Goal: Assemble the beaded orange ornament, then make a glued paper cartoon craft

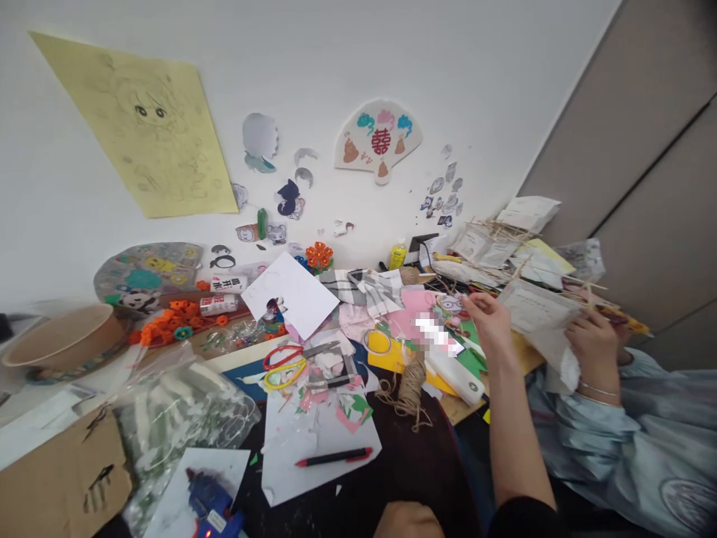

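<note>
My right hand (488, 321) reaches over the back right of the cluttered table, thumb and fingertips pinched together. A small cut-out picture (451, 304) is right by its fingertips; what the fingers hold, if anything, I cannot make out. Below and left of it lie a long white object (462, 379), partly blurred, and a pink sheet (417, 300). At the bottom edge only the back of my left hand (408, 521) shows, its fingers hidden. Ahead of that hand lie a brown twine bundle (413, 379) and a red-and-black pen (334, 457) on white paper (280, 456).
At right, a co-worker's hands (591, 340) hold a stick-framed paper piece (538, 306). Scissors (284, 368) with red and yellow handles lie among scraps. A blue glue gun (211, 502), its red light lit, rests front left, near a plastic bag (184, 400) and cardboard (61, 478).
</note>
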`<state>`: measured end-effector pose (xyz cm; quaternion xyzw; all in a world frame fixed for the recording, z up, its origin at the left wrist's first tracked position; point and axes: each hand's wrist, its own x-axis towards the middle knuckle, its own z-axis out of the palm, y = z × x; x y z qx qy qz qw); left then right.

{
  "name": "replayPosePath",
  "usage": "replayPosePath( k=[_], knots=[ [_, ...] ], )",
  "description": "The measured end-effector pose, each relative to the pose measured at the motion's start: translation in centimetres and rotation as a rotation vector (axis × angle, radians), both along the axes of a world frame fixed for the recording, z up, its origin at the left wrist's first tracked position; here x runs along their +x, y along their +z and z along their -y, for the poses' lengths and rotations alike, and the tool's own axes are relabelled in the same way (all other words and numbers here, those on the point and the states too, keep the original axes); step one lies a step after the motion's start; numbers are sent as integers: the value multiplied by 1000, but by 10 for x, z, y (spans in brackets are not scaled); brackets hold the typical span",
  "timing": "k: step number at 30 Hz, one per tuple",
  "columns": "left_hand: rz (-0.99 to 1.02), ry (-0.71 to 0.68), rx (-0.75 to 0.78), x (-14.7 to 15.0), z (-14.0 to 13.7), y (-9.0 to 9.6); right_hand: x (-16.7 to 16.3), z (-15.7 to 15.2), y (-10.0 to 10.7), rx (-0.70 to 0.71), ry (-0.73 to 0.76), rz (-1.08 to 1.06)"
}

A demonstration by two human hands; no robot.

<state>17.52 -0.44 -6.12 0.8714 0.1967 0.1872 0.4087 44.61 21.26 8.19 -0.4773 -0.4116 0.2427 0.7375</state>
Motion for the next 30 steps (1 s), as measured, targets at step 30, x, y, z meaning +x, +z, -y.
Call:
replayPosePath(
  k=[30],
  knots=[
    [90,456,228,3,-32,39,57,60,143,158,92,100]
  ],
)
